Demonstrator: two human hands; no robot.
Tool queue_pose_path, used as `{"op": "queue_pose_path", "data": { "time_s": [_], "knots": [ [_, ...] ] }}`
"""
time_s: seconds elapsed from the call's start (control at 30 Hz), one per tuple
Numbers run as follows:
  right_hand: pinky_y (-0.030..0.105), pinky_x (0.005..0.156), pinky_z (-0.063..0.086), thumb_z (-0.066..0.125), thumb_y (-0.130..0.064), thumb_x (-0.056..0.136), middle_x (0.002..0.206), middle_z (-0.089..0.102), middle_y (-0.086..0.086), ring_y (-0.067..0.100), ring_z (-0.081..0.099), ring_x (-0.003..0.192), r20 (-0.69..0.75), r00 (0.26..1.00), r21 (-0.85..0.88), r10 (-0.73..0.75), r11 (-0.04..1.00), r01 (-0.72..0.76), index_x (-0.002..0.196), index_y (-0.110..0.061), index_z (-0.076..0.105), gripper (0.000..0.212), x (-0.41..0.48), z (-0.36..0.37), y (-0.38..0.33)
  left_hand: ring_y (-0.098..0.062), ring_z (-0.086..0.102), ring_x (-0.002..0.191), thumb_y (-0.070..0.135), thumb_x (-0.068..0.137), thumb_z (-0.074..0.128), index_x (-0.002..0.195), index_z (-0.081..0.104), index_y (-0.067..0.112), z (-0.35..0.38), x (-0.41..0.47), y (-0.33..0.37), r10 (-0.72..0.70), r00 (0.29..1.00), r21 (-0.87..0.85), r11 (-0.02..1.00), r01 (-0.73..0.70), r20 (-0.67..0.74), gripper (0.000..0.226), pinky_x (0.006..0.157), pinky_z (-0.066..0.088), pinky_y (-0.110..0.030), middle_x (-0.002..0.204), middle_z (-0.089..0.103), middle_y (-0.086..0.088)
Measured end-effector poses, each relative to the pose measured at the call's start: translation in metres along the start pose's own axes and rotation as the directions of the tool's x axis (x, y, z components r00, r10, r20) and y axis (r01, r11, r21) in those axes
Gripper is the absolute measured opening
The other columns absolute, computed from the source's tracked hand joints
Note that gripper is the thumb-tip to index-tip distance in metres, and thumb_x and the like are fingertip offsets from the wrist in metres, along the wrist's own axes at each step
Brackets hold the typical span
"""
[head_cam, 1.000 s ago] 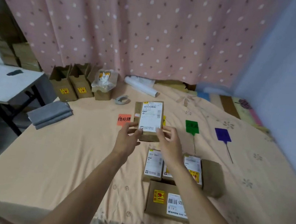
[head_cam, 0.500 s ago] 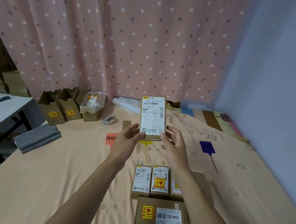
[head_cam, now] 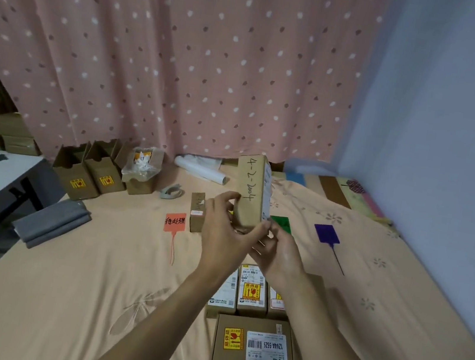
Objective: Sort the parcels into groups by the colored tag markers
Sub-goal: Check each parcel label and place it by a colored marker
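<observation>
Bedsheet [head_cam: 87, 296]: unsorted parcels lie at the near edge, flat carton [head_cam: 255, 346] closest.

Held parcel [head_cam: 248, 194]: upright in the air, in front of the green tag [head_cam: 282, 222]. Judged light, stiff cardboard; best gripped across the narrow lower end.

Left hand [head_cam: 222, 230]: fingers curl round the lower left edge. Right hand [head_cam: 280, 255]: pinches the bottom corner.

Versus 0.5 s earlier: the parcel is rotated; the printed label faces right and the handwritten side faces the camera.
</observation>
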State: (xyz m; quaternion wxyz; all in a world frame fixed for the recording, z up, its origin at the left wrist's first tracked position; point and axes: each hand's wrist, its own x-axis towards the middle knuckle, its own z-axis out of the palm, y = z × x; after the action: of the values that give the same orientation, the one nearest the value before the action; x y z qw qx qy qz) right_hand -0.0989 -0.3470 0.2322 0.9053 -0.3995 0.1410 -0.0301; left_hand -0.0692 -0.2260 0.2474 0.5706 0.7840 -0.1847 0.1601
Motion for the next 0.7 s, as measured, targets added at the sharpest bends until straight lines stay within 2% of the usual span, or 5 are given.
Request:
{"op": "queue_pose_path", "data": {
  "time_s": [0.13,0.27,0.43,0.5,0.7],
  "knots": [
    [0.048,0.104,0.053,0.051,-0.027,0.105,0.13,0.07,0.012,0.031,0.066,0.123,-0.053,0.991,-0.151,-0.127,0.982,0.117,0.136,-0.022,0.061,0.033,-0.002,0.001,0.0,-0.011,0.063,0.11,0.051,0.081,0.077,0.135,0.052,0.026,-0.002,0.004,-0.005,-0.101,0.993,-0.13,0.986,0.109,0.066,0.064,0.088,0.059,-0.029,0.128,0.056,0.0],
    [0.027,0.089,0.058,0.063,-0.03,0.099,0.134,0.065,-0.005,0.015,0.064,0.119,-0.065,0.919,-0.528,-0.388,0.795,0.298,0.141,-0.033,0.054,0.042,-0.006,0.012,-0.005,-0.021,0.069,0.116,0.029,0.102,0.059,0.13,0.064,0.036,-0.011,0.014,-0.018,-0.317,0.926,-0.412,0.83,0.376,0.207,0.029,0.097,0.058,-0.037,0.122,0.074,0.0],
    [0.02,0.091,0.051,0.072,-0.038,0.09,0.144,0.047,0.0,0.012,0.051,0.127,0.111,0.664,-0.892,-0.739,0.221,0.395,0.146,-0.026,0.045,0.063,-0.009,0.033,0.015,-0.027,0.071,0.114,0.03,0.107,0.045,0.129,0.067,0.022,-0.014,0.017,-0.028,-0.423,0.837,-0.427,0.724,0.542,0.347,0.032,0.101,0.055,-0.042,0.119,0.076,-0.008],
    [0.023,0.096,0.05,0.076,-0.038,0.087,0.145,0.045,0.007,0.017,0.047,0.133,0.159,0.572,-0.929,-0.805,0.074,0.362,0.149,-0.015,0.042,0.074,-0.011,0.042,0.027,-0.031,0.069,0.12,0.033,0.107,0.04,0.13,0.066,0.017,-0.014,0.016,-0.03,-0.406,0.814,-0.426,0.703,0.569,0.416,0.038,0.105,0.052,-0.047,0.123,0.075,-0.01],
    [0.026,0.096,0.052,0.077,-0.04,0.086,0.141,0.046,0.011,0.019,0.045,0.131,0.175,0.563,-0.948,-0.807,0.017,0.318,0.152,-0.009,0.04,0.082,-0.013,0.05,0.042,-0.032,0.066,0.125,0.037,0.108,0.032,0.136,0.063,0.02,-0.025,0.018,-0.036,-0.352,0.806,-0.444,0.696,0.565,0.475,0.045,0.111,0.046,-0.053,0.129,0.072,-0.01]
  ]
}}
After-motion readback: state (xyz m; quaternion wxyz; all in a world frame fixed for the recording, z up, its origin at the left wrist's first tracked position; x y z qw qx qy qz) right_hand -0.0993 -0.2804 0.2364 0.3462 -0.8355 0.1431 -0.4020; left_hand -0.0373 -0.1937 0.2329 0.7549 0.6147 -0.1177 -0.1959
